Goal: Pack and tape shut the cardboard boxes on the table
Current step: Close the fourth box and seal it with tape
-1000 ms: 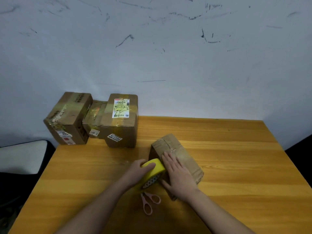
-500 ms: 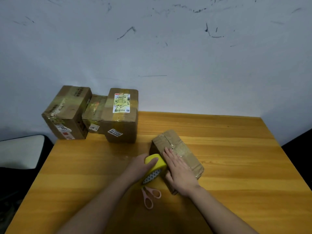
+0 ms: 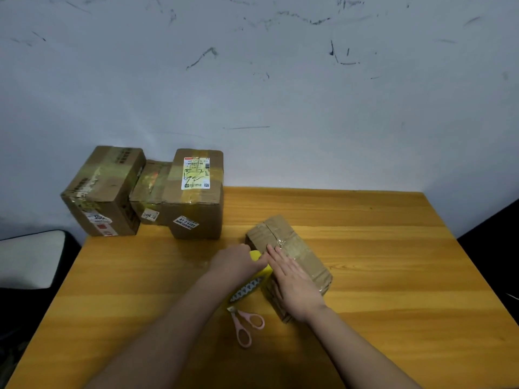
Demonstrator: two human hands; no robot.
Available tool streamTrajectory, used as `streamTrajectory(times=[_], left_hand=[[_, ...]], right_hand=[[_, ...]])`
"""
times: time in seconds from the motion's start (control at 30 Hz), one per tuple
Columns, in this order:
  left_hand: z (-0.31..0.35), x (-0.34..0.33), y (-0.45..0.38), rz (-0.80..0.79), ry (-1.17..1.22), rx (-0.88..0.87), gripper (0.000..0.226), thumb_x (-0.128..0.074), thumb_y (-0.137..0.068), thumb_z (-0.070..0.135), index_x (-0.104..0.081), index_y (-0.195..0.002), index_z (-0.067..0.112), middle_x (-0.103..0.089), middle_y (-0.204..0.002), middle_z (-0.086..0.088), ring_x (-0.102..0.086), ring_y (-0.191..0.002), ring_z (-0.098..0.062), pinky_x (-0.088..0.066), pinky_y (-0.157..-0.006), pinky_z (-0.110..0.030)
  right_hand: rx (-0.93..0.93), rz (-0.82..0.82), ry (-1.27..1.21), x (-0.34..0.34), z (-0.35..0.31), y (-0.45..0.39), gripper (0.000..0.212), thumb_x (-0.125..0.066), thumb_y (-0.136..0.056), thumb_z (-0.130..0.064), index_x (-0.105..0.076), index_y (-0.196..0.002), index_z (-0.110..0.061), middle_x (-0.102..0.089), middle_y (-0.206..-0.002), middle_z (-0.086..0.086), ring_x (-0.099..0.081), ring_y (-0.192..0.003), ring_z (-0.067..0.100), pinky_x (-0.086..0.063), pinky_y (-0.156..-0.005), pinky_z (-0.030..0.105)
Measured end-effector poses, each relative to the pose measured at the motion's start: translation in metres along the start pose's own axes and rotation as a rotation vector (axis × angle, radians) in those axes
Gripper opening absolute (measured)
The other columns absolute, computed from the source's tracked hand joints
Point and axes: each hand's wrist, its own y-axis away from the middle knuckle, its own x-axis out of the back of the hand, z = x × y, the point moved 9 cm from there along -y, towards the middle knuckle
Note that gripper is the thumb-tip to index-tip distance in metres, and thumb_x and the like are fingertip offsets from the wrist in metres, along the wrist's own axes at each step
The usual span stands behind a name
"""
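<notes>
Left hand fingers curl round the yellow tape roll; right hand lies flat, fingers straight, on the glossy-taped cardboard box.

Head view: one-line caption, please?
Left hand holds yellow tape roll against small box; right hand presses on top.

A small cardboard box is set near the middle of the wooden table, with the right hand laid flat on its top and the left hand placed just beside it on the left, wrapped round a roll of tape that touches the box's left side. A pair of scissors is found directly in front of the roll — between the two forearms. At the table's back-left corner three taped boxes are ranged side by side against the wall — a labelled box on the right, a lower box in the middle and a third box on the left.
</notes>
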Motion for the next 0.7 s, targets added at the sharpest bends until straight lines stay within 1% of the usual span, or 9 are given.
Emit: streamTrajectory(times=[0.1, 0.17, 0.23, 0.37, 0.5, 0.57, 0.6, 0.67, 0.7], left_hand=[[0.003, 0.001, 0.0, -0.004, -0.02, -0.007, 0.055, -0.039, -0.091, 0.06, -0.06, -0.108, 0.012, -0.061, -0.106, -0.007, -0.056, -0.09, -0.022, -0.043, -0.073, -0.031], [0.001, -0.006, 0.004, -0.034, -0.18, -0.021, 0.054, -0.042, -0.09, 0.06, -0.06, -0.11, 0.013, -0.062, -0.106, -0.006, -0.056, -0.09, -0.021, -0.043, -0.073, -0.031], [-0.012, -0.021, 0.007, -0.119, -0.325, -0.004, 0.055, -0.045, -0.089, 0.061, -0.061, -0.111, 0.014, -0.061, -0.104, -0.004, -0.058, -0.093, -0.02, -0.045, -0.076, -0.032], [-0.052, -0.049, 0.003, -0.229, -0.136, 0.141, 0.056, -0.049, -0.087, 0.062, -0.062, -0.11, 0.013, -0.063, -0.109, -0.005, -0.059, -0.102, -0.021, -0.048, -0.086, -0.032], [-0.055, -0.073, 0.001, -0.264, 0.014, 0.234, 0.049, -0.05, -0.09, 0.056, -0.058, -0.112, 0.013, -0.059, -0.1, -0.001, -0.058, -0.092, -0.016, -0.05, -0.082, -0.028], [-0.054, -0.077, -0.002, -0.268, -0.019, 0.256, 0.051, -0.049, -0.09, 0.057, -0.06, -0.113, 0.013, -0.062, -0.106, -0.003, -0.06, -0.096, -0.018, -0.051, -0.086, -0.031], [-0.053, -0.077, -0.003, -0.273, -0.032, 0.267, 0.05, -0.048, -0.09, 0.057, -0.06, -0.114, 0.014, -0.062, -0.109, -0.004, -0.06, -0.099, -0.019, -0.051, -0.089, -0.033], [-0.052, -0.081, -0.004, -0.288, -0.023, 0.281, 0.049, -0.048, -0.091, 0.055, -0.059, -0.118, 0.015, -0.06, -0.116, -0.005, -0.058, -0.106, -0.021, -0.049, -0.093, -0.035], [-0.051, -0.083, -0.006, -0.282, -0.009, 0.282, 0.048, -0.049, -0.091, 0.054, -0.058, -0.119, 0.016, -0.059, -0.119, -0.005, -0.057, -0.109, -0.021, -0.049, -0.094, -0.036]], right_hand=[[0.001, 0.022, 0.005, 0.002, 0.001, 0.0, 0.072, 0.003, -0.085, -0.041, 0.002, -0.154, -0.023, 0.015, -0.156, -0.012, 0.018, -0.144, 0.003, 0.015, -0.114, 0.019], [0.0, 0.036, 0.026, 0.006, 0.004, 0.001, 0.058, -0.016, -0.099, -0.033, 0.001, -0.154, -0.022, 0.016, -0.156, -0.012, 0.018, -0.143, 0.003, 0.018, -0.111, 0.017], [0.013, 0.037, 0.028, 0.006, 0.005, 0.002, 0.06, -0.03, -0.103, -0.024, 0.001, -0.154, -0.021, 0.017, -0.155, -0.012, 0.02, -0.142, 0.002, 0.022, -0.108, 0.015], [0.026, 0.045, 0.034, 0.005, 0.004, 0.0, 0.062, -0.034, -0.102, -0.024, -0.001, -0.155, -0.02, 0.014, -0.157, -0.011, 0.018, -0.143, 0.004, 0.021, -0.11, 0.02], [0.027, 0.038, -0.006, 0.004, 0.006, 0.002, 0.062, -0.035, -0.102, -0.031, -0.004, -0.155, -0.023, 0.012, -0.156, -0.015, 0.016, -0.143, 0.0, 0.017, -0.112, 0.018], [-0.013, 0.073, -0.086, 0.007, 0.008, 0.001, 0.056, -0.035, -0.102, -0.038, -0.015, -0.154, -0.026, 0.002, -0.157, -0.018, 0.007, -0.145, -0.001, 0.008, -0.116, 0.018], [-0.056, 0.121, -0.144, 0.012, 0.009, -0.002, 0.052, -0.036, -0.102, -0.041, -0.025, -0.151, -0.028, -0.009, -0.158, -0.018, -0.004, -0.146, 0.0, -0.002, -0.117, 0.021], [-0.17, 0.229, -0.212, 0.023, 0.012, -0.009, 0.045, -0.041, -0.1, -0.045, -0.042, -0.141, -0.028, -0.034, -0.15, -0.016, -0.03, -0.138, 0.006, -0.021, -0.11, 0.026], [-0.227, 0.265, -0.184, 0.027, 0.014, -0.013, 0.044, -0.045, -0.098, -0.046, -0.045, -0.138, -0.028, -0.042, -0.143, -0.013, -0.037, -0.131, 0.009, -0.027, -0.105, 0.027]])
